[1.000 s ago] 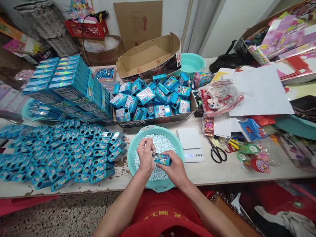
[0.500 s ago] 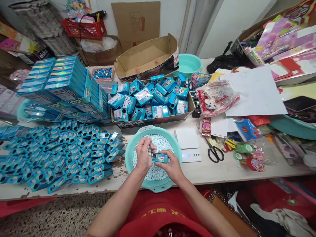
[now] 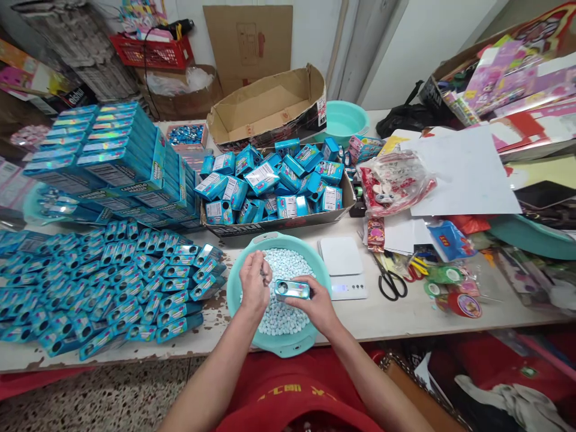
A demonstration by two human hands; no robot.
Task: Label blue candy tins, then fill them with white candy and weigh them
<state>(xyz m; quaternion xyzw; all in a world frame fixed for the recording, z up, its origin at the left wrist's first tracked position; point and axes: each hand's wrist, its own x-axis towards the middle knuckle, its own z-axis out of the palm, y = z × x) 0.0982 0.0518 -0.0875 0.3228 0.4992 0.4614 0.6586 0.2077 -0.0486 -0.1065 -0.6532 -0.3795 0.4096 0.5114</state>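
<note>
My right hand [image 3: 317, 303] grips a small blue candy box [image 3: 292, 290] by its right end, over a turquoise basin [image 3: 237, 252] of pale candies [image 3: 288, 264]. The box lies on its side, and a round hole shows near its left end. Just left of it, my left hand [image 3: 255, 281] hovers over the basin's left part with its fingers curled closed. Something small and greyish shows at the fingertips, too small to make out. Hand and box are apart.
Many blue boxes with round holes [image 3: 135, 276] cover the table's left. Behind the basin stands a carton [image 3: 270, 225] heaped with blue boxes; stacked blue packs [image 3: 119, 159] stand left of it. A white scale [image 3: 342, 258] and black-handled scissors [image 3: 391, 282] lie to the right.
My left hand has drawn back leftward from the box's end. The box has turned in my right hand, so its holed face now points more upward.
</note>
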